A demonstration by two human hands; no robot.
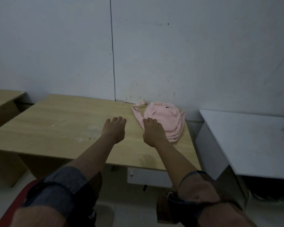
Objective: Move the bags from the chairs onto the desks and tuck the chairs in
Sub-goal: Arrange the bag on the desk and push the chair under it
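— Pink backpack? Lying flat on the wooden tabletop, against the wall.
— Hands? Hovering beside the backpack, left hand and right hand, fingers loosely together, gripping nothing.

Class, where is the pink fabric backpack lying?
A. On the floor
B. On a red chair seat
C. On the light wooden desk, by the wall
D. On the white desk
C: the pink fabric backpack lies flat on the light wooden desk, near its far right corner by the wall.
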